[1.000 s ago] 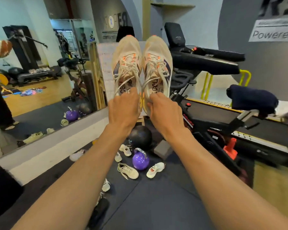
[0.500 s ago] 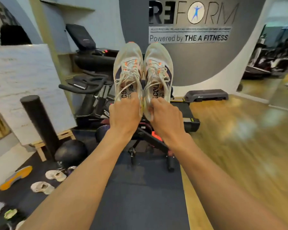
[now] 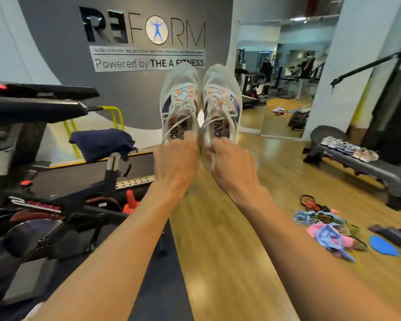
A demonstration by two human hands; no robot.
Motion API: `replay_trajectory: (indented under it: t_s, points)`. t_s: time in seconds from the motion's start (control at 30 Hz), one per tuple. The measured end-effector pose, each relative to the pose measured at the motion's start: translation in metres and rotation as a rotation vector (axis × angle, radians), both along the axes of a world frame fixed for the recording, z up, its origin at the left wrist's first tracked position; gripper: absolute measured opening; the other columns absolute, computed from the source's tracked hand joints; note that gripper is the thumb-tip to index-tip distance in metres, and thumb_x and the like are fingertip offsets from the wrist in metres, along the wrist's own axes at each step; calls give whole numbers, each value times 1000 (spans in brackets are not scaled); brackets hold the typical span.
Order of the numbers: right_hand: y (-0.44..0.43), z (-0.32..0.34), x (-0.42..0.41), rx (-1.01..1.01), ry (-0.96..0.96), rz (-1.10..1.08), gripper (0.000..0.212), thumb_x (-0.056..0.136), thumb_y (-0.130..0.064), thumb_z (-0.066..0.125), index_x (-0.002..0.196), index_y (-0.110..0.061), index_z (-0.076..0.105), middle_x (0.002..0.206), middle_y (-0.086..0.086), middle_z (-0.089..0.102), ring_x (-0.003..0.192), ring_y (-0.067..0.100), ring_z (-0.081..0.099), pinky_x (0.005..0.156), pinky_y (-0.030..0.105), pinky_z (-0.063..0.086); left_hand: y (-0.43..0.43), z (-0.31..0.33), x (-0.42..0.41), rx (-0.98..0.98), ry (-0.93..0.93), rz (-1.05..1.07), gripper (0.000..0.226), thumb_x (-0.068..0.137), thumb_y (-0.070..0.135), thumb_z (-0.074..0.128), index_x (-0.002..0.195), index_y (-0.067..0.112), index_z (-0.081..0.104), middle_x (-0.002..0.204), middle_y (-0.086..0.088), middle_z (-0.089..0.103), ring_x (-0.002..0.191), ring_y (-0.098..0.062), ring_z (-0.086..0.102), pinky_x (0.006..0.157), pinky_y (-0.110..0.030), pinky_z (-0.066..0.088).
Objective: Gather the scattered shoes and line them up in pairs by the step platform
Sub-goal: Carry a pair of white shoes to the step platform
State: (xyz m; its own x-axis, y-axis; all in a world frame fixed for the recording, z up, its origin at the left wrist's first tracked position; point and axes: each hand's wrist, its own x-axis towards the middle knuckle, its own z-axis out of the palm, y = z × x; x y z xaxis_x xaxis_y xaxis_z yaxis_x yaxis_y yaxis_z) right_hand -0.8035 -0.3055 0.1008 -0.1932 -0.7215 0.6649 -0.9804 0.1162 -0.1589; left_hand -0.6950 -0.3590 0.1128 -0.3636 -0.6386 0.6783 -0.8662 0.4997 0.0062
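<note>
Holding two pale trainers up in front of you, one per hand, toes pointing up and away. The left shoe [image 3: 181,98] and right shoe [image 3: 222,100] hang in the air side by side, almost touching. Your left hand [image 3: 175,163] has its grip closed round the heel end of the left shoe, and your right hand [image 3: 233,167] has its grip closed round the heel end of the right one. White laces [image 3: 214,122] trail loose over both tongues.

The step platform [image 3: 375,172] lies low to your right, well apart from the pair, across a wooden floor [image 3: 218,228]. A row of shoes [image 3: 350,150] sits on its top. Coloured bands [image 3: 326,230] lie tangled on the floor near it.

These look light and easy to carry one-handed. The mesh uppers appear soft and would likely crush if squeezed at the toe. The heel collar is probably the firmest part, so that is the place to hold. The thick soles should land flat and stay upright. Watch the loose laces, which could snag or get trapped underfoot.
</note>
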Motion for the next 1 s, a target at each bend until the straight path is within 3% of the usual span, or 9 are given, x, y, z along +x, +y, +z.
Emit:
replay_trajectory:
  t_s: [0.13, 0.3, 0.57, 1.0]
  points:
    - [9, -4, -70, 18, 3, -122, 6, 93, -20, 49, 87, -19, 49, 90, 3, 56, 80, 34, 59, 55, 34, 31, -5, -5, -76, 30, 4, -142, 8, 91, 16, 54, 97, 12, 52, 75, -10, 67, 71, -33, 66, 53, -32, 33]
    - [14, -12, -139, 39, -28, -244, 16, 93, -21, 48, 80, -22, 38, 84, 1, 50, 75, 34, 58, 58, 39, 45, -15, -12, -156, 18, -6, -284, 9, 91, 20, 54, 96, 13, 52, 74, -8, 67, 69, -31, 65, 50, -31, 29]
    - [-4, -9, -227, 49, 4, -451, 26, 93, -23, 51, 75, -23, 31, 73, -5, 36, 69, 33, 55, 48, 33, 21, -55, -14, -263, 31, 60, -530, 5, 90, 18, 54, 90, 13, 52, 67, -7, 64, 62, -31, 63, 48, -31, 32]
    - [-67, -15, -367, 35, -59, -616, 24, 95, -28, 48, 76, -21, 34, 79, -2, 42, 74, 35, 56, 55, 36, 34, -132, -18, -423, 63, 3, -688, 11, 88, 19, 59, 94, 13, 52, 79, -10, 68, 74, -34, 66, 55, -33, 34]
